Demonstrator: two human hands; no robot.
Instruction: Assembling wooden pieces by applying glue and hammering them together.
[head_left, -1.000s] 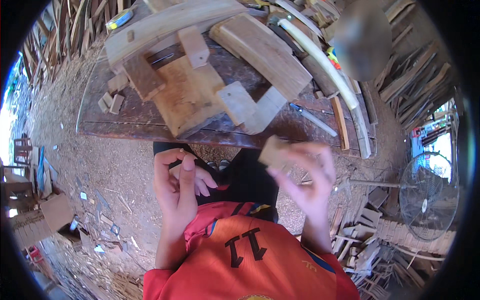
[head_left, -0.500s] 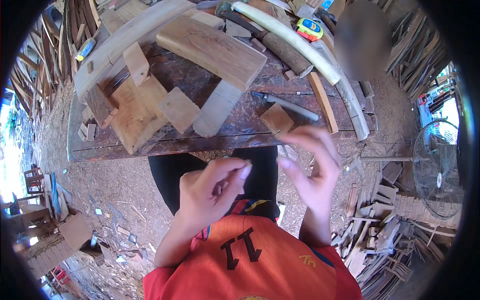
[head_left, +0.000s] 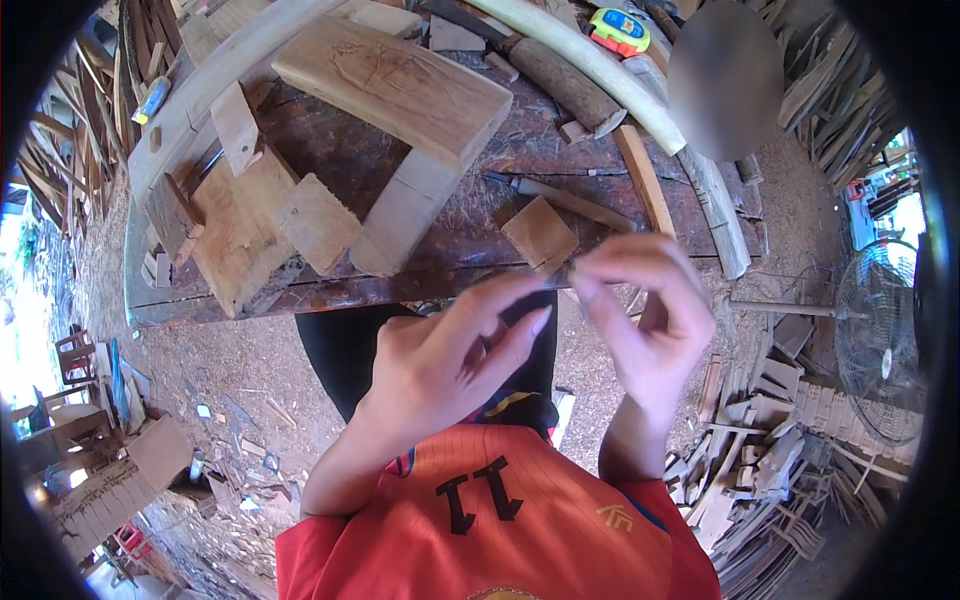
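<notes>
My left hand (head_left: 440,350) is over my lap, its thumb and forefinger apart with nothing visible between them. Close to its forefinger tip, my right hand (head_left: 650,320) has thumb and forefinger drawn together. Whatever they pinch, if anything, is too small or blurred to make out. Just beyond the fingertips, a small square wood block (head_left: 540,235) lies near the front edge of the workbench (head_left: 400,285). Behind that block rests a long, thin tool (head_left: 575,203) with a dark tip. To the left, a thick wooden plank (head_left: 400,85) lies across a paler board (head_left: 408,210).
Left on the bench are a flat wood slab (head_left: 240,215) and smaller blocks. A curved pale wood piece (head_left: 600,75), a thick round wooden piece (head_left: 565,85) and a yellow tape measure (head_left: 620,32) lie at the back. A fan (head_left: 880,340) and wood scraps (head_left: 760,470) stand right.
My left thumb and forefinger have parted from a pinch, and the hand has moved right and forward. My right fingers have closed together. The view has shifted slightly.
</notes>
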